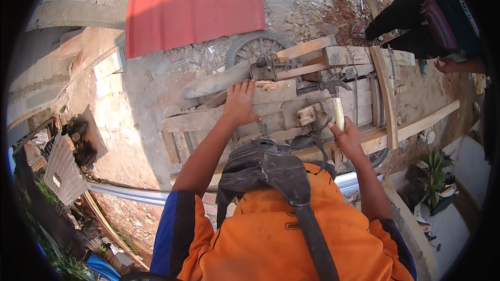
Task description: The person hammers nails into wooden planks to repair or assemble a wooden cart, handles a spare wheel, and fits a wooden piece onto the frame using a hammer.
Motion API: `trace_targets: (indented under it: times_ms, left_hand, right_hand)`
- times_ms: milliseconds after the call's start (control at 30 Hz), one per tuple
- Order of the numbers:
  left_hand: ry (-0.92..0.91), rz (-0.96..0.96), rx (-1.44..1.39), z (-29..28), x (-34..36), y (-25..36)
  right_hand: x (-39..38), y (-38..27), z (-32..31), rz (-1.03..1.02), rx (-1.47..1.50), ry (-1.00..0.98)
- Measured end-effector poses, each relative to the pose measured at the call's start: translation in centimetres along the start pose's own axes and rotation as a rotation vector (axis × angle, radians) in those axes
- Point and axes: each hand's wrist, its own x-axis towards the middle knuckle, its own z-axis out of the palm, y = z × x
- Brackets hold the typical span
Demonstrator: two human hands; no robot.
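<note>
My left hand [239, 105] grips a weathered wooden board [276, 91] on a low wheeled timber cart, its fingers over the board's top edge. My right hand [345, 138] holds a claw hammer by its pale handle [338, 112]; the dark head [335, 86] is raised over the planks. A short rough wood block [311, 114] lies between my hands. A vertical batten [384, 96] crosses the cart's right end, and a long plank [427, 120] extends along the near side. A black bag [258, 169] hangs on the front of my orange shirt.
A red corrugated sheet [192, 5] lies beyond the cart's spoked wheel [250, 47], beside rubble [297, 0]. Another person [437, 26] stands at the upper right, hands apart from mine. Metal strips [130, 193] run along the near side; a potted plant [432, 177] is at lower right.
</note>
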Motion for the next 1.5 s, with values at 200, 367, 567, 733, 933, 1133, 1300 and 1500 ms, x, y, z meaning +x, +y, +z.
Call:
trace_targets:
  times_ms: [200,367,567,733,933,1133,1300,1500]
  left_hand:
    - [-0.003,-0.009,0.033,0.5,-0.5,0.3]
    - [0.041,-0.020,0.040,1.8,0.0,-0.2]
    - [0.064,0.043,-0.009,2.3,0.2,-1.6]
    - [0.132,0.108,-0.027,2.1,0.8,-1.9]
    - [0.101,0.102,-0.029,2.5,0.5,-2.6]
    - [0.095,0.122,-0.064,3.2,0.6,-2.9]
    - [0.133,0.143,-0.151,2.4,0.7,-3.5]
    - [0.351,-0.087,-0.454,2.5,3.4,-3.8]
  right_hand:
    - [2.9,-5.6,3.1,-0.003,0.044,-0.164]
    - [5.1,-6.3,5.0,-0.116,-0.053,-0.172]
    - [6.0,-5.1,5.3,-0.271,-0.272,-0.232]
    - [7.1,-7.5,4.0,-0.119,0.031,-0.249]
    - [12.1,-15.5,2.3,-0.086,0.127,-0.374]
    - [18.3,-21.8,3.1,-0.066,-0.306,-0.579]
    - [19.7,-23.2,4.0,-0.095,-0.345,-0.598]
    - [15.7,-18.2,3.2,0.070,0.017,-0.456]
